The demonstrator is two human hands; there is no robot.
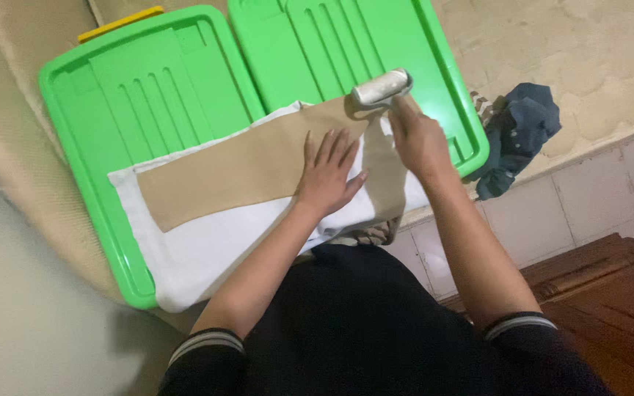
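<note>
A tan strip of fabric (236, 176) lies on a white cloth (207, 246), both spread over a bright green plastic lid (141, 88). My left hand (328, 176) presses flat on the tan fabric with fingers spread. My right hand (420, 139) grips the handle of a lint roller (383, 88), whose pale roll rests on the far end of the tan fabric near a second green lid (346, 37).
A dark blue crumpled garment (515, 136) lies on the beige surface at the right. A yellow piece (119, 23) shows behind the left lid. White tiles and a dark wooden edge (596, 271) run below on the right. A beige cushion edge curves along the left.
</note>
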